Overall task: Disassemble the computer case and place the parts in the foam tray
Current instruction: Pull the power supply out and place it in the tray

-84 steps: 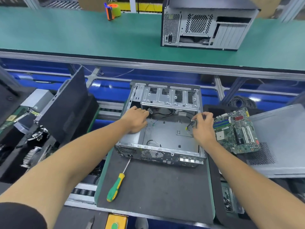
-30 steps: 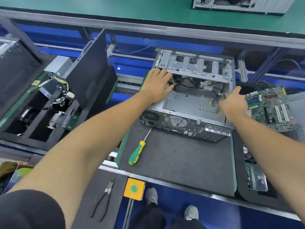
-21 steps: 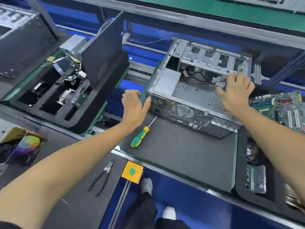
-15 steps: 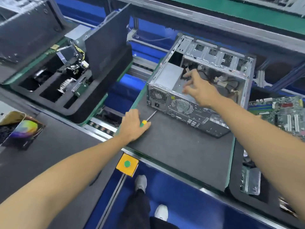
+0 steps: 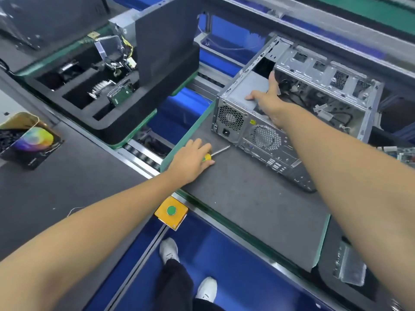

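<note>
Head view: your left hand [image 5: 190, 162] is curled over the green-yellow screwdriver [image 5: 207, 157] near the left edge of the grey mat [image 5: 258, 212], fingers wrapped on the handle, shaft poking out toward the case. Your right hand [image 5: 267, 102] lies flat, fingers straight, on the grey power supply [image 5: 244, 90] in the near-left corner of the computer case [image 5: 292, 104]. The case sits at the far end of the mat, open side up, bare silver sheet metal, vented rear panel facing you, loose cables inside. Likely stiff, fairly heavy, with sharp stamped edges; take the supply by its box sides, not the wires. The foam tray [image 5: 107, 122] sits well apart to the left, black, several slots already holding parts.
</note>
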Motion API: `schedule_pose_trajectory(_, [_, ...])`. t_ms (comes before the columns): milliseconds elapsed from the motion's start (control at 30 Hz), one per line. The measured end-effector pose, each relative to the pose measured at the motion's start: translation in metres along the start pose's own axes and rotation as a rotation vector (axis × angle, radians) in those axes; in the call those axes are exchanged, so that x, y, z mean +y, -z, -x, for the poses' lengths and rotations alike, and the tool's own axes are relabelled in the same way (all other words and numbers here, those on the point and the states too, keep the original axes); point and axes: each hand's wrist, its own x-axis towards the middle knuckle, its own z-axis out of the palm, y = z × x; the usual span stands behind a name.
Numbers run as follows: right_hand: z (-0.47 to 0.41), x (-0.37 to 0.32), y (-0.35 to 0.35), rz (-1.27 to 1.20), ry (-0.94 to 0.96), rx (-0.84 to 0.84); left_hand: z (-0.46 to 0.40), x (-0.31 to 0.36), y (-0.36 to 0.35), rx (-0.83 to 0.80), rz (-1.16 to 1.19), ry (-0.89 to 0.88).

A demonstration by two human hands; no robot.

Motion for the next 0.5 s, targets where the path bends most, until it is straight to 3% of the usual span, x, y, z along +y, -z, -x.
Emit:
schedule_pose_trajectory(133, [-0.011, 0.003, 0.001, -0.042, 0.010, 0.021, -0.008, -0.001, 0.011, 0.008, 0.064, -0.062])
schedule_pose_trajectory(267, [-0.021, -0.005, -0.002, 0.101, -0.056, 0.311, -0.044, 0.007, 0.050, 0.468, 0.463, 0.141])
schedule_pose_trajectory(300, [-0.025, -0.010, -0.003, 0.189, -0.084, 0.387, -0.062, 0.010, 0.064, 0.515, 0.609, 0.200])
schedule_pose_trajectory(333, [-0.030, -0.017, -0.005, 0.265, -0.131, 0.430, -0.082, 0.014, 0.079, 0.494, 0.779, 0.246])
schedule_pose_trajectory(400, [-0.036, -0.034, -0.013, 0.367, -0.209, 0.440, -0.120, 0.020, 0.105, 0.268, 1.064, 0.306])
schedule_pose_trajectory(500, [-0.041, -0.041, -0.025, 0.529, -0.098, 0.407, -0.154, 0.022, 0.113, -0.109, 1.052, 0.257])
